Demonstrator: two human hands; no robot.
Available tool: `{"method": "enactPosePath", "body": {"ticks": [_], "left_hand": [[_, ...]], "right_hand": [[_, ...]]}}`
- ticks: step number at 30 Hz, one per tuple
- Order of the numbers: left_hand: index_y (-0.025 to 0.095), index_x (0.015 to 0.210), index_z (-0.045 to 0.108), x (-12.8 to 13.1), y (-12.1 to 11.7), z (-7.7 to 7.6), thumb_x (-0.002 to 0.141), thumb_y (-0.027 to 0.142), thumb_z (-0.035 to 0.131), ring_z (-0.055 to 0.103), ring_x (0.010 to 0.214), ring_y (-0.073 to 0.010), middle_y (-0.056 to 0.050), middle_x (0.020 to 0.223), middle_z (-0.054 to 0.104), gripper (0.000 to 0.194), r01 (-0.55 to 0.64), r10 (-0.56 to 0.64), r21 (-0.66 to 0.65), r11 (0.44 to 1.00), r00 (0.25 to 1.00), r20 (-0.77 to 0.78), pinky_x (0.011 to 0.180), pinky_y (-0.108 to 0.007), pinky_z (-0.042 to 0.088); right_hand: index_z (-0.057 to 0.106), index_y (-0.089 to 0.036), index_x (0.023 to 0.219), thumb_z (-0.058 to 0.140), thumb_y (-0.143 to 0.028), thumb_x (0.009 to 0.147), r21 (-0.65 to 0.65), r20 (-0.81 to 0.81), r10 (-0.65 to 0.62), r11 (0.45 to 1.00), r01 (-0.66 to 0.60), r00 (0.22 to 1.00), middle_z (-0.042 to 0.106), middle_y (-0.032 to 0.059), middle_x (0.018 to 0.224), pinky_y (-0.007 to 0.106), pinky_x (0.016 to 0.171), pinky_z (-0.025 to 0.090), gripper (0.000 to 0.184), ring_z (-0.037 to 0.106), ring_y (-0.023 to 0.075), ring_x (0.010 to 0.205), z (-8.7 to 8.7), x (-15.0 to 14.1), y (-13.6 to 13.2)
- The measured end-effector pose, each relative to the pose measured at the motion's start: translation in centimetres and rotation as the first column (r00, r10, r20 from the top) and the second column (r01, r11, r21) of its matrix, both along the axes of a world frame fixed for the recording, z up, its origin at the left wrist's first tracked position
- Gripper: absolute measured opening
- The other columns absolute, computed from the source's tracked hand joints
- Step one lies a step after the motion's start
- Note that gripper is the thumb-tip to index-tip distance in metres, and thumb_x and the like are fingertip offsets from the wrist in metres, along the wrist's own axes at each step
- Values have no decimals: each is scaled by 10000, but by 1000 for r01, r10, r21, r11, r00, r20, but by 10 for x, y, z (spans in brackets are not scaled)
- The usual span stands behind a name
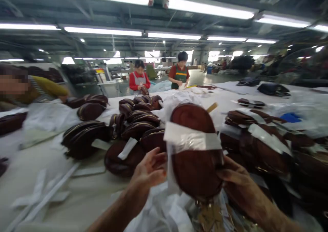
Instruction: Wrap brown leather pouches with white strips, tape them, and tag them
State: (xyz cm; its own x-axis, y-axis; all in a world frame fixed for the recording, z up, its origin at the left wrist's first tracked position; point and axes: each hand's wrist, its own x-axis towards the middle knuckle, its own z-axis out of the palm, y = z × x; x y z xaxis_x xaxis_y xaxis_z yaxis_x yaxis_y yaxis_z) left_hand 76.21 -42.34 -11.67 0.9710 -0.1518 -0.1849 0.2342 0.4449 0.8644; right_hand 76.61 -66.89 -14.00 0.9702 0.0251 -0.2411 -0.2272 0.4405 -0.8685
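Brown bag [196, 172] faces the wearer, long axis nearly upright, toward near edge of desk [84, 191]; right grip [237, 177] clasps its side, left grip [150, 168] spreads unclosed beside it

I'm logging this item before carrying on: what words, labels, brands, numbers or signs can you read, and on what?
None can be read in this view.
White band across the brown bag: no legible writing; glare and blur could hide faint print.
Grey apron and green apron in the background: too small and blurred to read any print.
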Motion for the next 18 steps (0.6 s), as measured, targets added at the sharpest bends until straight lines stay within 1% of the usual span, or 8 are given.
{"method": "enactPosePath", "body": {"ticks": [2,5,7,9,11,13,16,18], "left_hand": [[99,953,652,-3,7,-7,579,246,760,619,782,-237,-85,891,674,416,-8,9,4,1000,998,-55,773,-377,490],[79,855,678,-19,22,-27,477,200,732,624,692,-250,-84,760,688,400,-94,90,-8,996,974,-210,710,-374,487],[89,849,685,-36,32,-38,434,155,713,627,685,-243,-74,745,696,422,-181,175,3,983,946,-274,701,-359,486],[84,837,692,-50,41,-43,422,140,701,628,674,-242,-80,730,699,419,-199,200,33,980,937,-287,688,-354,485],[68,809,700,-61,50,-44,418,137,686,628,670,-248,-95,727,701,397,-157,166,55,986,947,-274,676,-351,485],[54,799,706,-69,58,-44,426,138,665,629,673,-257,-107,734,701,385,-100,113,62,993,963,-246,668,-349,483],[49,815,708,-81,72,-50,437,144,657,629,685,-267,-111,732,698,393,-41,51,58,998,980,-192,668,-346,482],[62,829,709,-93,81,-54,432,150,674,627,687,-266,-98,720,694,408,-34,44,55,998,982,-183,673,-346,484]], "right_hand": [[686,-267,973,730,-227,504,54,-88,185,982,-181,979,715,58,884,423,748,490,473,655,280,808,-16,-26,35],[683,-279,1007,756,-260,530,48,-145,311,950,-307,939,710,70,963,443,828,470,484,637,311,938,-35,-49,62],[687,-272,1006,778,-260,505,53,-139,387,922,-383,912,707,76,983,440,849,467,509,626,319,973,-38,-53,72],[671,-256,1053,785,-274,486,74,-107,454,891,-448,885,699,88,1012,440,865,463,579,617,324,995,-33,-51,81],[628,-234,1137,787,-300,491,65,-67,465,885,-461,883,689,102,1043,441,875,461,668,617,317,994,-26,-49,93],[581,-221,1203,801,-308,496,19,-59,428,904,-428,902,690,106,1040,443,852,478,746,634,306,946,-22,-48,108],[582,-206,1195,826,-280,472,-22,-115,363,930,-368,925,711,95,963,432,763,517,766,660,302,853,-25,-58,130],[616,-194,1144,833,-256,443,-24,-124,337,939,-343,933,718,88,924,408,732,525,736,661,303,842,-26,-70,141]]}}
